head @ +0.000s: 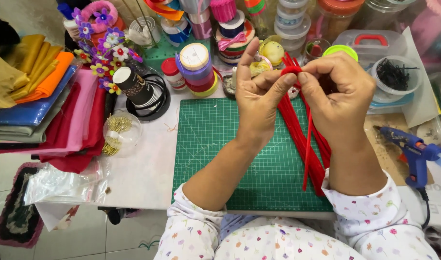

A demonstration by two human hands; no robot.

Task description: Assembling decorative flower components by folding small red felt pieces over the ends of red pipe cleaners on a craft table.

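Both hands are raised over a green cutting mat point(215, 144) and pinch the bent top of one red pipe cleaner point(308, 144). My left hand point(259, 96) grips the fold between thumb and forefinger, its other fingers spread upward. My right hand point(341, 94) is curled tight on the same fold from the right. The pipe cleaner's long tail hangs down toward the mat. A bundle of more red pipe cleaners point(297, 125) lies diagonally on the mat beneath the hands.
Folded fabrics point(42, 106) are piled at the left, beside a clear ball of gold beads point(119, 132). Ribbon spools point(196, 67), jars and paper flowers point(107, 53) crowd the back. A blue glue gun point(413, 149) lies at the right, near a bowl of black pins point(394, 74).
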